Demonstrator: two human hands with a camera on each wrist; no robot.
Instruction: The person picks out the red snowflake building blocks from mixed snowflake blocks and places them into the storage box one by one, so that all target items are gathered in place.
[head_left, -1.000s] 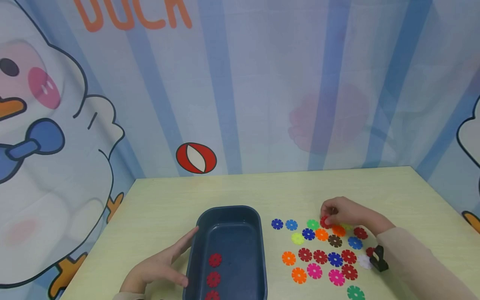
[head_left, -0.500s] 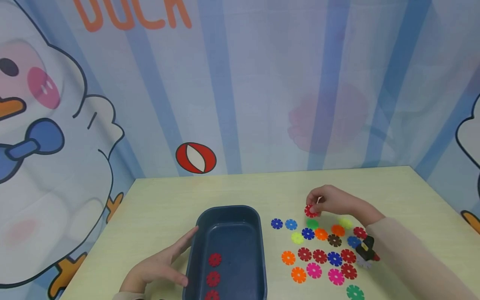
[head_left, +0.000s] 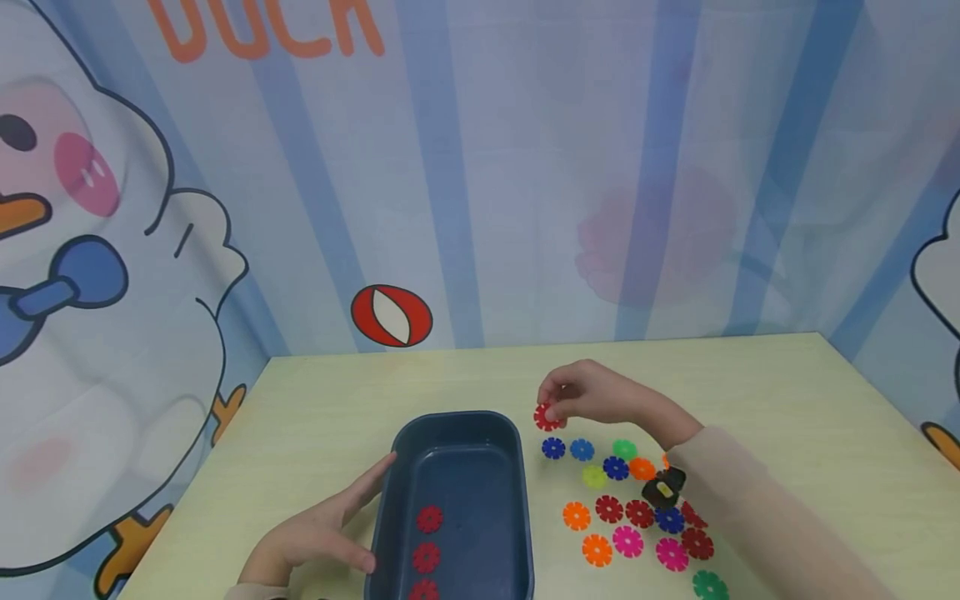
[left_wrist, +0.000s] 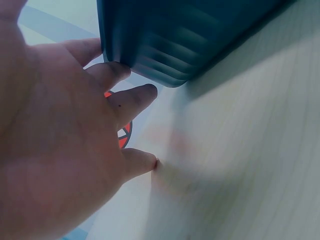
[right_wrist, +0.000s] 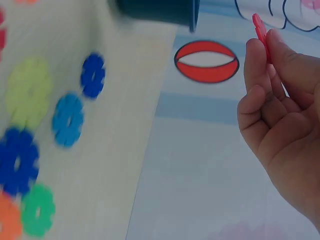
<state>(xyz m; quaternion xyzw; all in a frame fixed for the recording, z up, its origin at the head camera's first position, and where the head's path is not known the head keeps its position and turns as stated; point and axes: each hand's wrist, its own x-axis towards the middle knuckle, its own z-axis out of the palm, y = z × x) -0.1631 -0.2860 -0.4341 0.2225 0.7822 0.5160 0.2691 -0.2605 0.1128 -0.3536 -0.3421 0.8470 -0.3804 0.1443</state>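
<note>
nearest, a dark-blue, plastic-looking tray w/ rounded corners (head_left: 480, 492) is cut off by the bottom of the head view; on its floor three red notched discs (head_left: 427, 558) are seen in a row, prob. spaced so none overlap. against its left side the left hand (head_left: 322, 529) is rested, fingers spread & fairly straight, nothing gripped; tray wall is touched by fingertips, prob. so it can't slide. to the right, loose notched discs in mixed colours (head_left: 627, 542) are spread on the pale table (head_left: 322, 400), mostly unstacked, so each can be got at, it seems.

further back, a single red notched disc (head_left: 542, 419) is pinched b/w thumb & forefinger of the right hand (head_left: 596, 393), off the table, near the tray's far right corner. it's gripped near its rim, almost edge-on in the right wrist view, prob. bc thin pieces are best held that way; other fingers are folded. farthest, a blue-striped cloth backdrop (head_left: 525, 167) w/ cartoon prints is hung.
</note>
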